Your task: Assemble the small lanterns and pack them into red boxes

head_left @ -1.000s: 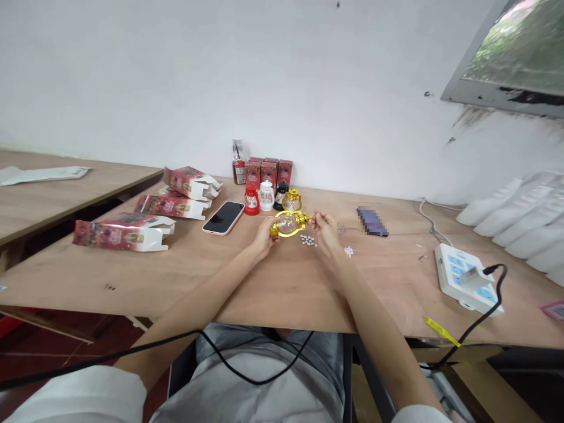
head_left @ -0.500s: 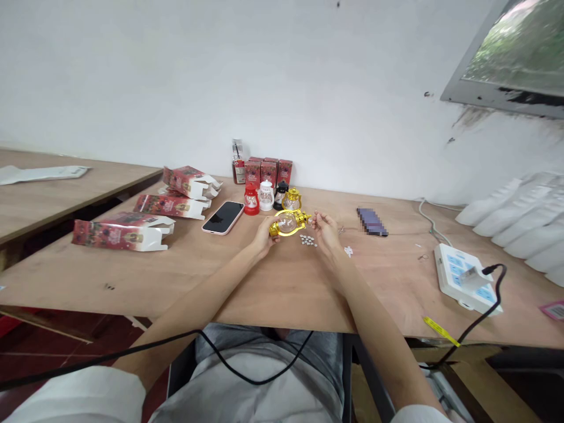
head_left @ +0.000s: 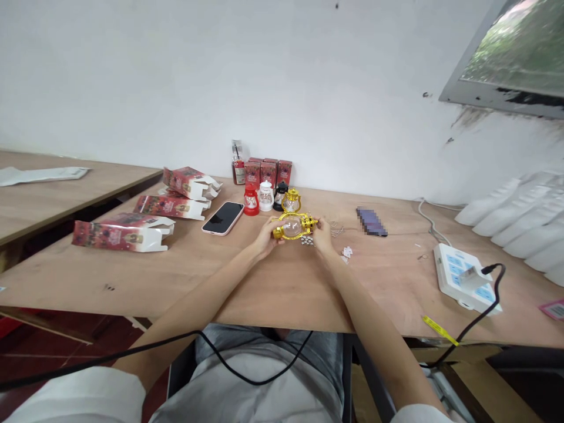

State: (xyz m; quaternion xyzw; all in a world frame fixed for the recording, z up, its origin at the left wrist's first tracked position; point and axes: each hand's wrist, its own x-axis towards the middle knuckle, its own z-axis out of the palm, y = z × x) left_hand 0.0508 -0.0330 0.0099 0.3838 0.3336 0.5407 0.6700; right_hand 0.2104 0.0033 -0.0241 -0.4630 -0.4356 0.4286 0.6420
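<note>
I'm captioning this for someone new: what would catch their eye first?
Probably the shiny gold lantern, held sideways mid-picture, with the left hand at its base and the right hand at its top. Just behind it stand a red lantern, a white lantern, a black lantern and a second gold lantern. Open red boxes lying at the left might come next.

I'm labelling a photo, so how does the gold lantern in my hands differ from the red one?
The held gold lantern is tipped sideways; the red lantern stands upright. The held one's frame is shiny gold, the standing one's red. The left hand grips the held one, with the right hand at its top; the red one rests on the table. Both have clear middles.
</note>
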